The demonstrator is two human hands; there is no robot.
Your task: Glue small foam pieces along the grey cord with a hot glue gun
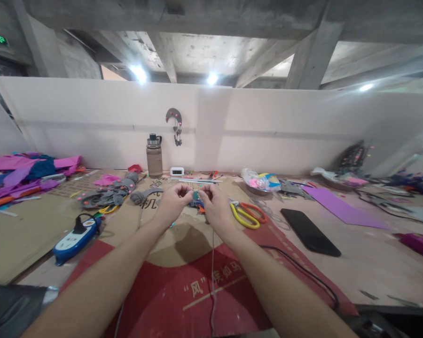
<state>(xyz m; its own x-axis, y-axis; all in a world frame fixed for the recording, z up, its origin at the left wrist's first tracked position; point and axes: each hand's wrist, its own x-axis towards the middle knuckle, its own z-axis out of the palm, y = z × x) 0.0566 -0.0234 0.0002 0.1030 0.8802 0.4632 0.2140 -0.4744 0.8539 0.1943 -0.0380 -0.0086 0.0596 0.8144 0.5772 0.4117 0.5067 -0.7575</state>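
Over the middle of the cardboard, my left hand (pixel 173 204) and my right hand (pixel 217 206) pinch a small dark-green piece (pixel 195 194) from both sides. It looks like felt or cloth, though the fingers cover most of it. Grey yarn (pixel 213 272) hangs below my right hand and runs down to the near edge. A ball of grey yarn (pixel 137 197) lies left of my left hand. Small blue and orange scraps (pixel 200 211) sit just beneath the fingertips. Beside my right hand rest yellow-handled scissors (pixel 245 218) and an orange-handled pair (pixel 255 211).
A phone (pixel 310 231) and a purple sheet (pixel 341 206) lie to the right. To the left are a power strip (pixel 76 240), grey felt pieces (pixel 104 193) and coloured cloth (pixel 28 171). A bottle (pixel 154 157), a small clock (pixel 176 172) and a filled bowl (pixel 261 190) stand behind.
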